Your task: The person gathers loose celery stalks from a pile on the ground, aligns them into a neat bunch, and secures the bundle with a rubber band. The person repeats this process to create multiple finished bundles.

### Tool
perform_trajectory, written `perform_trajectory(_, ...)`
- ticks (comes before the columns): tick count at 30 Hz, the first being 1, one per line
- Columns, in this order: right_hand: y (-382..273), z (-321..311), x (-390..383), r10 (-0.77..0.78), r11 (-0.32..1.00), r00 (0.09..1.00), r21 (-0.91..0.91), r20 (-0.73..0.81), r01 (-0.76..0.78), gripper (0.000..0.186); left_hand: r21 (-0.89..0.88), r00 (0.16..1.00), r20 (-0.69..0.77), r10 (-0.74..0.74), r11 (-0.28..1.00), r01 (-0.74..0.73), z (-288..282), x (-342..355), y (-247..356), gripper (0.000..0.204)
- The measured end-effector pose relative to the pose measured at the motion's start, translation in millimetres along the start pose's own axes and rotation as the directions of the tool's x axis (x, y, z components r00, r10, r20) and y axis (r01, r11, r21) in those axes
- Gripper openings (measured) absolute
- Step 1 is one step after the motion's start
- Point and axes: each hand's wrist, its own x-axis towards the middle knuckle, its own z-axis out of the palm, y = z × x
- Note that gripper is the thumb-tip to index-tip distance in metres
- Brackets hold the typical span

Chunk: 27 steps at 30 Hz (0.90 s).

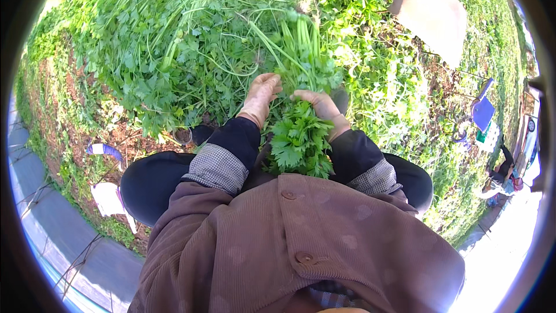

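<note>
A leafy green bunch that looks like celery (301, 142) lies between my forearms. Its leaves point toward my coat and its pale stalks (302, 37) stretch away from me. My right hand (321, 107) is closed around the middle of this bunch, its thumb lying across the top. At the bunch's left side, my left hand (262, 97) has its fingers curled together against the stems. Whatever is in those fingertips is hidden. A large heap of cut celery (145, 52) spreads beyond my left hand.
My bent knees (156, 182) frame the work on both sides. A pale sheet (431, 14) stands at the far right, with a blue object (482, 113) nearer. White and purple items (107, 149) lie at left. Another person (504, 179) is at the right edge.
</note>
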Motion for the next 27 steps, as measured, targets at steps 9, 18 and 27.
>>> perform_trajectory(9,-38.6,-4.4,-39.6,0.134,0.991,0.99,-0.026,-0.035,-0.135,0.023,-0.194,0.944,0.317,-0.086,0.969,0.154,45.6,-5.0,20.9,0.089)
perform_trajectory(18,-154.6,19.7,-214.4,-0.008,0.728,0.997,-0.683,-0.083,-0.051,0.04,-0.682,0.955,0.009,0.296,0.701,-0.211,-11.4,35.5,158.1,0.045)
perform_trajectory(27,-199.2,39.3,-267.8,-0.141,0.358,0.967,-0.921,-0.214,-0.152,0.047,0.3,0.536,0.168,0.827,0.475,-0.827,20.5,-58.4,169.9,0.071)
